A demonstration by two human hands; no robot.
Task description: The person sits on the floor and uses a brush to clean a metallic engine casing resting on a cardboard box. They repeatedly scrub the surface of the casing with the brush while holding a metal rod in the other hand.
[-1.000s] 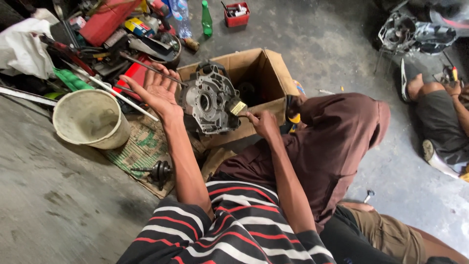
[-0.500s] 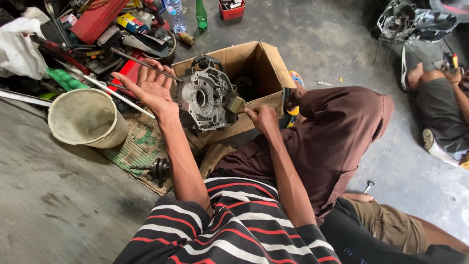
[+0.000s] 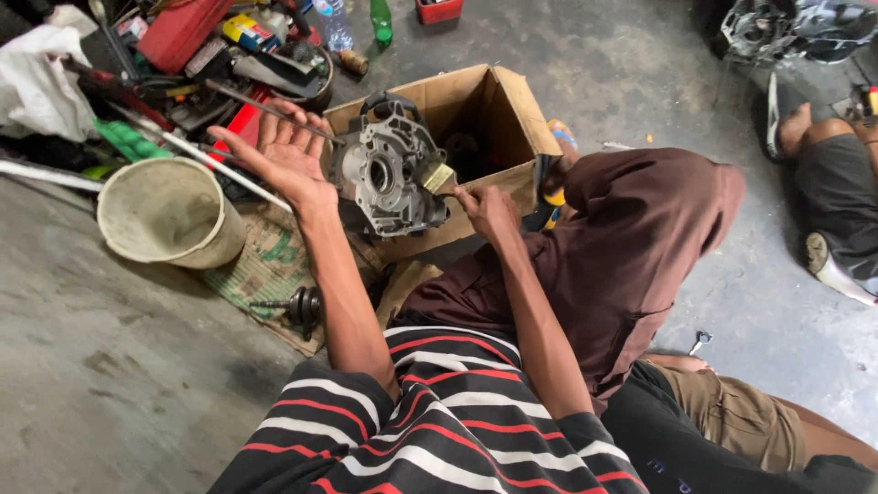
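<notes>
The person's right hand (image 3: 485,209) is gripping a small paintbrush (image 3: 439,178), its fingers closed around the handle, and is holding the bristles against the grey metal engine casing (image 3: 389,174). The casing is standing upright against the front wall of an open cardboard box (image 3: 512,101) on the concrete floor (image 3: 110,366). The left hand (image 3: 283,155) is hovering just beside the casing, palm up and fingers spread, holding nothing. A pale bucket (image 3: 165,210) is lying to its left.
</notes>
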